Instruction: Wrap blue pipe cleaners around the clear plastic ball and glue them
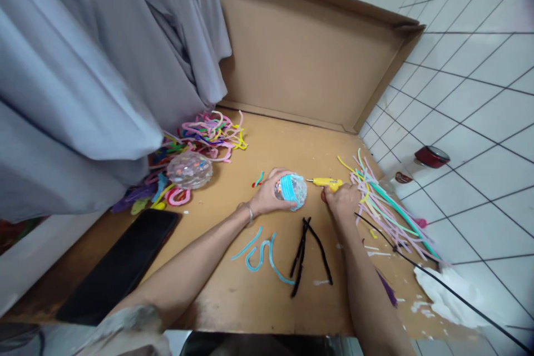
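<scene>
In the middle of the table my left hand grips a clear round ball, part of which is covered with light blue pipe cleaner strips. My right hand is wrapped round a yellow glue gun, whose nozzle points left at the ball, a small gap apart from it. Nearer to me lie several light blue pipe cleaners, bent and loose. Black pipe cleaners lie to the right of them. A short red and teal piece rests just left of my left hand.
A heap of coloured pipe cleaners and a clear bumpy container stand at the left, above a black phone. Pale pipe cleaners, a red-lidded bottle, white tissue and a black cord are at right. Cardboard stands behind.
</scene>
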`<state>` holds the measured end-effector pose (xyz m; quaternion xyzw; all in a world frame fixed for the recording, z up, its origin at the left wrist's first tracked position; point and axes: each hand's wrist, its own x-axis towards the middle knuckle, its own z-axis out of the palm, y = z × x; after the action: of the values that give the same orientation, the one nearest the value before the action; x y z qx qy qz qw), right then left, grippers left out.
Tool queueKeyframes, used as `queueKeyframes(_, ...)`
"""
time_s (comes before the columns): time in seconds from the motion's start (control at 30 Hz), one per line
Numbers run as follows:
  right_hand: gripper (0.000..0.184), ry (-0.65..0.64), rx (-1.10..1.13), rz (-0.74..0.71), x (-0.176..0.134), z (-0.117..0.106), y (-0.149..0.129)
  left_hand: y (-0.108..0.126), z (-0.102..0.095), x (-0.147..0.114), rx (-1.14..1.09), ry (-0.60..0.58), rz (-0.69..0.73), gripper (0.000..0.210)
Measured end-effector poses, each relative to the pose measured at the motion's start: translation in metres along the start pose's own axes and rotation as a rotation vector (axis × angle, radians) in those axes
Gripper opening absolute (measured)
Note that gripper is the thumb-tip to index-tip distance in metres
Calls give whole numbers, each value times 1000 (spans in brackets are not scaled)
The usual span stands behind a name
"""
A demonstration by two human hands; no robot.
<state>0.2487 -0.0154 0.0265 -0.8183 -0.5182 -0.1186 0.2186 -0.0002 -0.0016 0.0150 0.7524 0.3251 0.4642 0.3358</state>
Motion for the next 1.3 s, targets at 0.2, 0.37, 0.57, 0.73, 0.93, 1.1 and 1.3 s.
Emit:
queueKeyframes(0.2, 32, 196, 492, -389, -9, -19, -22, 0, 2, 0, 45, 1, 61, 80)
queueKeyframes(0.37, 41, 122, 730, -772, -35, -49, -53, 0, 3, 0, 50, 5, 108, 79)
queueKeyframes(0.57, 13, 159, 796, -858, -44, -60, -62, -1, 3, -1, 56, 3, 98, 78)
queueKeyframes(0.73, 13, 151, 837, -860, -45, -56, -62, -2, 4, 0, 60, 16, 107, 79)
queueKeyframes(0.93, 17, 157, 901, -792, -51, -48, -63, -1, 1, 0, 58, 1, 121, 76)
queueKeyframes(1.1, 19, 124, 966, -804, -53, -43, -65, -2, -1, 0, 31, 3, 136, 74)
queueKeyframes(1.3, 19, 129, 967, -800, -54, -41, -66, -2, -1, 0, 33, 3, 127, 74)
